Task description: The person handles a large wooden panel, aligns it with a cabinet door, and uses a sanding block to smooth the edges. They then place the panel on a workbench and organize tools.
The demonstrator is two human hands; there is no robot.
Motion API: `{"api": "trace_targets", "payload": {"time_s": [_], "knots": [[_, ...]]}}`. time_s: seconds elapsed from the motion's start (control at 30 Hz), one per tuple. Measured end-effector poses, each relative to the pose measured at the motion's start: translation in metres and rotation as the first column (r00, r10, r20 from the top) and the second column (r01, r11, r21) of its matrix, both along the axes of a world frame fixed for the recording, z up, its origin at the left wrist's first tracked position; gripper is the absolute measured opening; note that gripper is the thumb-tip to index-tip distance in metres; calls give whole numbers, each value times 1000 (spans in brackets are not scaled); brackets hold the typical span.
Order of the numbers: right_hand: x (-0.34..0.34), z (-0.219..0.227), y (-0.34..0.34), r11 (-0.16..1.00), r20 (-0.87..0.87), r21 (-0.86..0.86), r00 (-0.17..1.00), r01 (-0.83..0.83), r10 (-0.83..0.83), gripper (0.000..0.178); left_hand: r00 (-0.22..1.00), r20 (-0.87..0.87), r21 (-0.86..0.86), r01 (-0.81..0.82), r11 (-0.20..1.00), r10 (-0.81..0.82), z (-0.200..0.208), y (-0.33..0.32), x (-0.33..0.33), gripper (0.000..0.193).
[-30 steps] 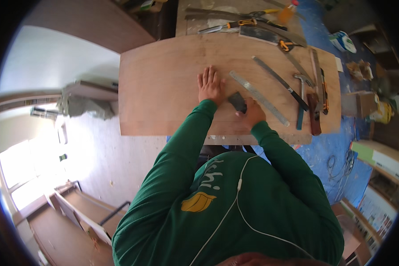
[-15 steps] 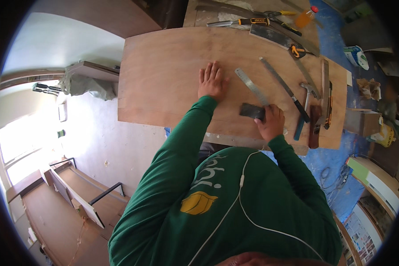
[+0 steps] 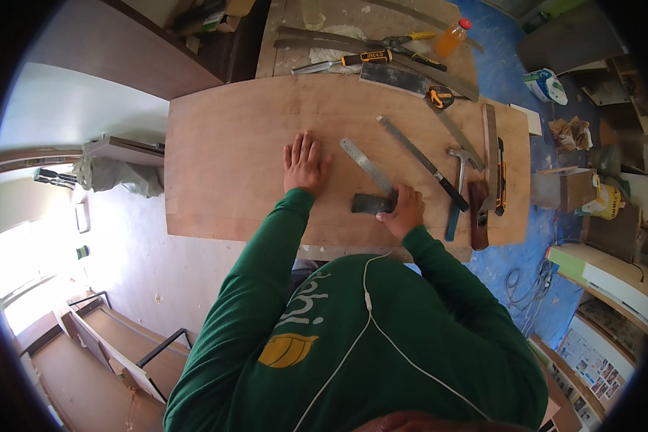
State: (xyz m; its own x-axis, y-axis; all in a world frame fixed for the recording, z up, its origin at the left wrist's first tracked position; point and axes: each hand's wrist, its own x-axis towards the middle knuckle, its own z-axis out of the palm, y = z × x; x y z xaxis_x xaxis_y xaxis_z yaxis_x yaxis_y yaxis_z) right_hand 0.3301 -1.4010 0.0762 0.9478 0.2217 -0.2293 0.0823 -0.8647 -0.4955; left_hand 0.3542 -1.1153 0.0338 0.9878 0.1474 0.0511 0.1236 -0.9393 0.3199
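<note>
My left hand (image 3: 306, 165) lies flat on the brown wooden board (image 3: 223, 158), fingers stretched out and holding nothing. To its right, my right hand (image 3: 405, 210) is closed on the end of a dark rectangular block (image 3: 371, 204), which rests on the board near its front edge. The block's material is unclear. A steel ruler (image 3: 363, 162) lies slanted beyond the block, its lower end reaching the fingers of my right hand; whether they touch it I cannot tell.
Right of my hands lie a black-handled long metal tool (image 3: 417, 155), a hammer (image 3: 456, 191), a wooden hand plane (image 3: 478, 216) and a utility knife (image 3: 501, 180). A tape measure (image 3: 440, 97), chisel (image 3: 345, 62) and orange bottle (image 3: 452, 38) are farther back. Cables (image 3: 536, 281) lie on the blue floor.
The whole scene has shifted left and down in the picture. Both hands keep about the same places on the board. The dark block was smeared by motion before and looks sharp now.
</note>
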Motion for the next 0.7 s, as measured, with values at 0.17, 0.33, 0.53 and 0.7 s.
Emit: {"api": "trace_targets", "payload": {"time_s": [0.17,0.33,0.53,0.7], "knots": [[9,0,4,1000,-108,-22,994,17,-19,59,1000,-8,11,-10,1000,11,1,-1,1,62],[13,9,3,998,-115,-34,992,-54,50,52,1000,-18,3,-5,1000,5,5,-3,0,63],[62,30,3,961,150,143,965,-238,217,51,1000,-20,-8,-5,1000,5,6,-1,2,63],[189,46,27,969,233,74,949,-236,213,46,1000,-16,28,15,1000,-15,0,2,3,64]]}}
